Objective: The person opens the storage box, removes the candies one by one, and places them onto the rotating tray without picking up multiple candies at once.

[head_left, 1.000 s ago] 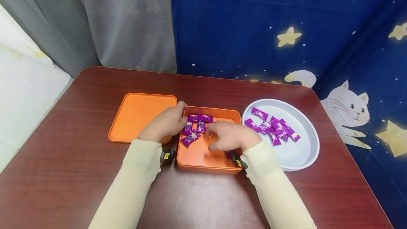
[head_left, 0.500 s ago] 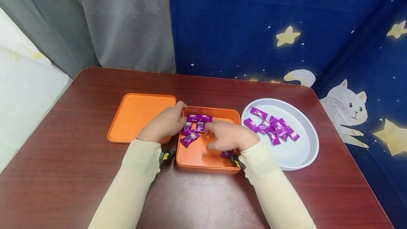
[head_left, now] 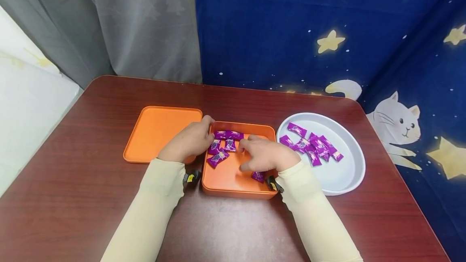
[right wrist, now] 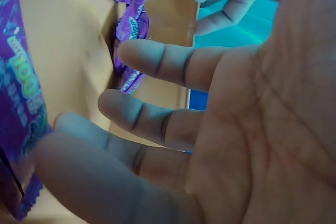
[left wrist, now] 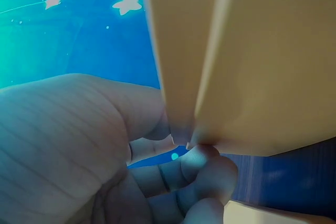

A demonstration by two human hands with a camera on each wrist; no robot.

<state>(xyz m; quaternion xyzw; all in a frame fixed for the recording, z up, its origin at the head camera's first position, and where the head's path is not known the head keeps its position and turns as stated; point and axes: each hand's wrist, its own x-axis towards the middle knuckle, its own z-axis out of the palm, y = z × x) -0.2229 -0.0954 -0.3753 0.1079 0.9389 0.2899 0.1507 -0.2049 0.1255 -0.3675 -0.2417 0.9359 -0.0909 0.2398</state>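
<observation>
An orange box sits between the hands, with several purple-wrapped candies grouped at its left and far side. The left hand grips the box's left wall; the left wrist view shows its fingers curled at the rim. Over the box's right half hovers the right hand, fingers spread and loosely bent, palm bare. A single candy lies partly hidden under that hand near the wrist; its purple wrapper fills the left edge of the right wrist view.
To the right, touching distance from the box, stands a round white tray holding several more purple candies. A flat orange lid lies left of the box. Curtains hang behind the brown table.
The right hand has shifted slightly within the box, and more of the candy beneath it shows. The left hand keeps its place on the box wall.
</observation>
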